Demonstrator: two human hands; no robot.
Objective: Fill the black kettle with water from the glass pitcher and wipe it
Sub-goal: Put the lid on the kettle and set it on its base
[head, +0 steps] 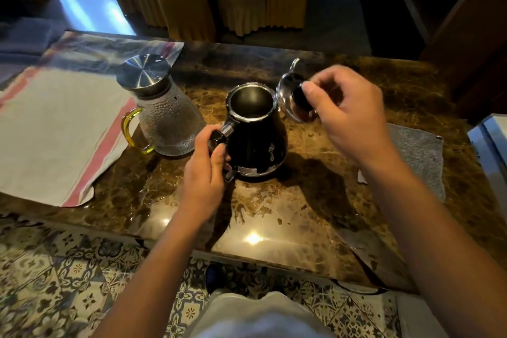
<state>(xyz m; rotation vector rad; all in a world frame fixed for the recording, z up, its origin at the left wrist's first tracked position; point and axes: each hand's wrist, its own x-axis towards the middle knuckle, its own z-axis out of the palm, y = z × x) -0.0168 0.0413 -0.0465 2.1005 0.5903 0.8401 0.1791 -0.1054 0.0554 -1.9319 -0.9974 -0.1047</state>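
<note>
Now left grip (211, 156) holds kettle (256, 129) handle — lid (295, 99) in right (348, 110).

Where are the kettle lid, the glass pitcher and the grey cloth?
kettle lid (288, 90), head view, shiny metal top.
glass pitcher (170, 121), head view, textured glass body.
grey cloth (417, 156), head view, middle of the cloth.

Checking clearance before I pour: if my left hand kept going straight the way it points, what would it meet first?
Probably the black kettle itself: the left hand already grips its handle, pointing at the body.
</note>
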